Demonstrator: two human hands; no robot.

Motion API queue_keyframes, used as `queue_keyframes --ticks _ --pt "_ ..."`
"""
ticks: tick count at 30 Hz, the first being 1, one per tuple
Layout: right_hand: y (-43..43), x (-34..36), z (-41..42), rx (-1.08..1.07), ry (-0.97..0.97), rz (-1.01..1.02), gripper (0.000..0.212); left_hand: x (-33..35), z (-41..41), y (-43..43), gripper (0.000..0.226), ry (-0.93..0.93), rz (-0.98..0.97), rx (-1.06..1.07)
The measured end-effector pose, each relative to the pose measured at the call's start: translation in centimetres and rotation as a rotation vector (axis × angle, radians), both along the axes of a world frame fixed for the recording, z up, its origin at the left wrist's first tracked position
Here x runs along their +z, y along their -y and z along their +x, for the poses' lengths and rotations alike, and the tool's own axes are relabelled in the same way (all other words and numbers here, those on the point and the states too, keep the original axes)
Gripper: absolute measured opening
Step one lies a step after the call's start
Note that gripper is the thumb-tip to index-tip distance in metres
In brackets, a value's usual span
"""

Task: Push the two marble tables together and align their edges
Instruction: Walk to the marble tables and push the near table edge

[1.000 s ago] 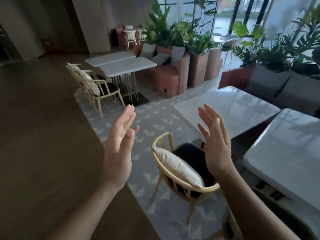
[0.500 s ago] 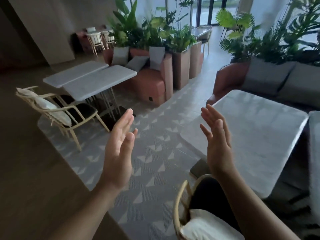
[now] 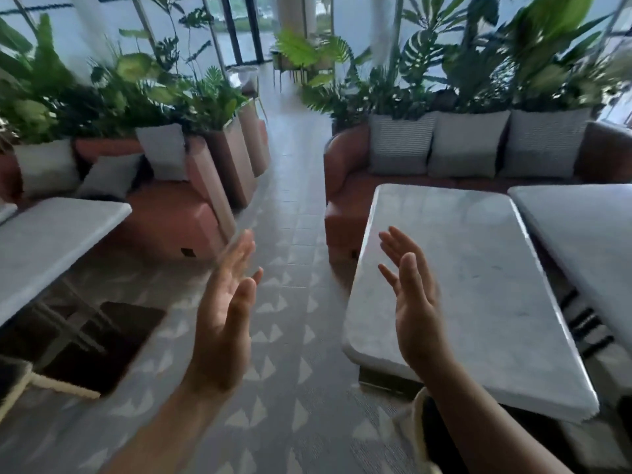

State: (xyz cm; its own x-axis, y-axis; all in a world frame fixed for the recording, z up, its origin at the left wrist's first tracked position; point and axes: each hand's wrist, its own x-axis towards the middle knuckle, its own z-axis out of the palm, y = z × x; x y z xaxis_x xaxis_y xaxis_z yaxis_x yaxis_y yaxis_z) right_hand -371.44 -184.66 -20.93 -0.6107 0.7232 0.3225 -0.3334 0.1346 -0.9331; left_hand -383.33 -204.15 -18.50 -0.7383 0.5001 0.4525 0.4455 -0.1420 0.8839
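Observation:
Two white marble tables stand at the right. The nearer marble table [image 3: 478, 268] runs away from me; the second marble table [image 3: 581, 227] lies to its right, with a dark wedge-shaped gap between them that widens toward me. My left hand [image 3: 225, 319] is raised over the patterned carpet, fingers straight, palm facing right, holding nothing. My right hand [image 3: 413, 302] is raised in front of the nearer table's left edge, fingers straight, palm facing left, and I cannot tell if it touches the top.
A rust-coloured sofa [image 3: 342, 186] with grey cushions stands behind the two tables. Another marble table [image 3: 51, 241] and sofa [image 3: 171, 220] stand at the left. A wooden chair [image 3: 420, 432] is under my right forearm. Planters line the back. An aisle of patterned carpet [image 3: 290, 302] runs between.
The view has swung to the right and closer to the two tables. The left-hand table group has slid to the frame's left edge. Both hands stay raised and open.

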Motion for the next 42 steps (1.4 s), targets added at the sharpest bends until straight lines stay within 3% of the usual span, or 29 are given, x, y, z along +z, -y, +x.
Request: queue_keyframes --ticks 4,10,15,19,23,32,37,42 --pt "1.0 0.7 -6.4 -0.167 0.03 0.015 0.054 0.7 -9.4 -2.0 0.076 -0.03 -0.037 -0.202" --pt "-2.3 0.9 -12.3 -0.482 0.053 -0.001 0.082 1.5 -19.3 -10.3 0.063 -0.041 0.006 -0.516" --pt "-8.7 -1.1 -16.3 -0.677 0.029 -0.024 0.071 -0.1 -25.1 -20.8 0.05 -0.029 0.013 -0.702" --pt "-13.5 -1.0 -18.5 -0.845 0.038 -0.023 0.069 -0.5 -28.7 -28.5 0.06 -0.07 -0.05 -0.901" --pt "-14.9 -0.5 -19.1 -1.012 0.07 -0.033 0.06 0.5 -30.2 -35.1 0.061 -0.026 -0.074 -1.052" --pt "-11.3 -1.1 -22.1 -1.44 0.21 -0.05 0.095 -3.3 -28.3 -42.8 0.05 0.077 -0.084 -1.617" --pt "-8.0 -1.9 -26.9 -1.651 0.296 -0.069 0.089 -5.7 -29.7 -43.7 0.053 0.04 -0.083 -1.883" --pt "-6.0 -3.0 -29.7 -1.756 0.345 -0.094 0.071 -7.1 -31.0 -43.6 0.062 0.026 -0.094 -1.985"
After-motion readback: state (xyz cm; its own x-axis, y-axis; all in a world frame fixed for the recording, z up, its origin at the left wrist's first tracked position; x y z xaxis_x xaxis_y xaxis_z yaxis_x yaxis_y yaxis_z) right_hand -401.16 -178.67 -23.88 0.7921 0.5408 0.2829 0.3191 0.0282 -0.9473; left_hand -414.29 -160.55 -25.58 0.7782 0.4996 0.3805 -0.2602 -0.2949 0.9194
